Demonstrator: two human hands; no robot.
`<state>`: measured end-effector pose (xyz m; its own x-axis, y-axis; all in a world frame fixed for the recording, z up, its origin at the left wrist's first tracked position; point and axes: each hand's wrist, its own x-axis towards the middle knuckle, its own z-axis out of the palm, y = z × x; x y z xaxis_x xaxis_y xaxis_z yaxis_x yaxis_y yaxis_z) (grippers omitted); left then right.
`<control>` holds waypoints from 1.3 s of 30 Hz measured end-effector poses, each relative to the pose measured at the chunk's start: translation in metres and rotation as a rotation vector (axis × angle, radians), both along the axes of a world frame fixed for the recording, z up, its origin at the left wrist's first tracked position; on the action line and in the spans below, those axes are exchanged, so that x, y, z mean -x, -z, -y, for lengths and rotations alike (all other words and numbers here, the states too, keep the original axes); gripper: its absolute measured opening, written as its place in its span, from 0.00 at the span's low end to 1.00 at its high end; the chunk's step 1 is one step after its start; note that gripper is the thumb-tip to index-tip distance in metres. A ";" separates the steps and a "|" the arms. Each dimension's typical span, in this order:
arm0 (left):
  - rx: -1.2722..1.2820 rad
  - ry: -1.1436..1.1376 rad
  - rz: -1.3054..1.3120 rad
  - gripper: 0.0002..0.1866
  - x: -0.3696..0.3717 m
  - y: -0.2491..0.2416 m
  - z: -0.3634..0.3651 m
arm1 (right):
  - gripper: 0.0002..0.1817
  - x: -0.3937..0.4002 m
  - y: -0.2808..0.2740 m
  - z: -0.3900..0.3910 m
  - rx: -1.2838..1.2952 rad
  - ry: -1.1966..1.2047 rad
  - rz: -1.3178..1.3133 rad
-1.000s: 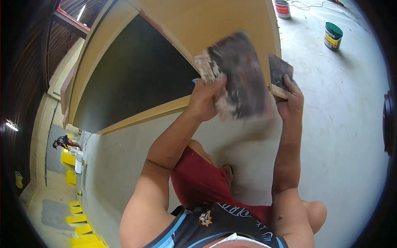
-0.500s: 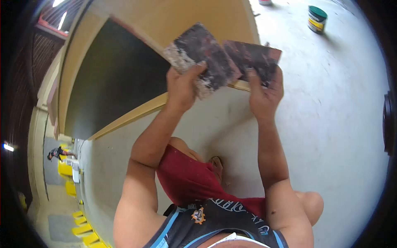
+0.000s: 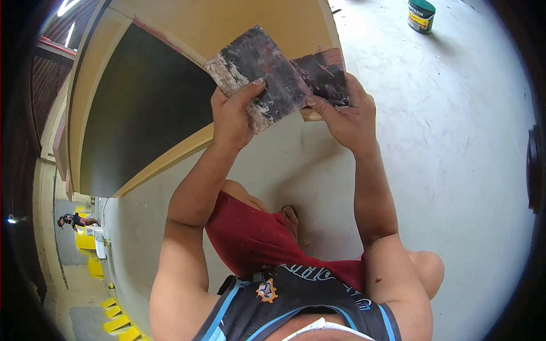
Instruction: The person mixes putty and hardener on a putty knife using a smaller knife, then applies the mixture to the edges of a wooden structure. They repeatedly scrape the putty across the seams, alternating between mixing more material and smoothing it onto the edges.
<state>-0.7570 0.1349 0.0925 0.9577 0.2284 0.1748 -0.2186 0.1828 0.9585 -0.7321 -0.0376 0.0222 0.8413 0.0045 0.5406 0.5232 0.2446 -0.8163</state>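
Observation:
My left hand (image 3: 232, 116) grips a flat rectangular putty spreader (image 3: 259, 71), dark and streaked with pinkish and whitish smears, its thumb across the face. My right hand (image 3: 348, 116) is closed on a smaller dark spreader (image 3: 322, 74) with pink putty along its far edge. The two plates meet, the left one's right edge overlapping the smaller one. My right thumb lies by the larger plate's lower right corner. Beyond them stands a tan-framed panel (image 3: 284, 23) with a dark inset (image 3: 148, 108); a pinkish line runs along the inset's upper edge.
A green-lidded bucket (image 3: 421, 16) stands on the pale floor (image 3: 455, 142) at upper right. Far left, a person (image 3: 78, 220) is near yellow chairs (image 3: 85, 241). My sandalled foot (image 3: 290, 221) is on the floor below the panel.
Both hands and plates have shifted left in view, along with the panel and bucket. My right thumb has slid from the small plate's face toward the larger plate's corner.

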 end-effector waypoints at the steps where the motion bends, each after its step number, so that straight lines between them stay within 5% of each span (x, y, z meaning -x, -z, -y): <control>1: -0.008 -0.007 0.003 0.14 0.002 -0.001 -0.001 | 0.20 0.000 0.001 -0.002 0.009 -0.012 0.015; 15: -0.162 -0.007 0.024 0.10 0.012 0.002 0.005 | 0.17 0.001 -0.003 0.018 0.310 -0.364 0.008; 18: -0.316 -0.041 -0.029 0.05 0.007 0.010 -0.019 | 0.19 -0.007 0.007 -0.008 0.411 -0.138 0.139; 19: -0.512 -0.088 -0.285 0.06 0.013 -0.009 -0.008 | 0.20 -0.003 0.004 -0.009 0.384 -0.078 0.044; 20: -0.687 -0.093 -0.210 0.06 0.014 -0.009 -0.005 | 0.21 0.002 -0.005 -0.008 0.291 -0.014 -0.040; 21: -0.237 -0.070 -0.016 0.07 -0.001 0.009 -0.007 | 0.21 0.002 -0.007 -0.009 0.266 -0.036 -0.009; 25: -0.219 -0.009 0.085 0.10 0.002 0.000 -0.008 | 0.21 -0.004 -0.004 -0.001 0.262 -0.143 -0.060; 27: -0.230 0.023 0.125 0.11 0.002 0.000 -0.006 | 0.20 -0.007 -0.004 0.010 0.480 -0.220 -0.047; 32: -0.278 -0.007 0.109 0.16 -0.008 -0.001 -0.008 | 0.22 -0.014 0.008 0.001 0.407 -0.370 -0.272; 33: -0.275 -0.009 0.113 0.16 -0.011 -0.003 -0.009 | 0.21 -0.023 0.013 0.001 0.349 -0.260 -0.300; 35: 0.227 0.057 0.110 0.15 -0.021 -0.007 -0.009 | 0.20 -0.047 0.029 0.009 0.154 -0.097 -0.409; 36: 0.219 0.070 0.118 0.15 -0.021 -0.010 -0.007 | 0.20 -0.052 0.034 0.014 0.144 -0.087 -0.400; 38: 0.471 0.291 -0.036 0.13 -0.020 -0.007 0.003 | 0.18 -0.054 0.033 0.022 -0.414 -0.307 -0.556; 39: 0.466 0.313 -0.038 0.13 -0.019 -0.004 0.010 | 0.19 -0.060 0.042 0.025 -0.448 -0.307 -0.579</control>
<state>-0.7379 0.1252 0.0962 0.9959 -0.0226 0.0874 -0.0528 0.6394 0.7670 -0.6719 -0.0628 -0.0200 0.9857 0.1671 0.0225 -0.0984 0.6785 -0.7280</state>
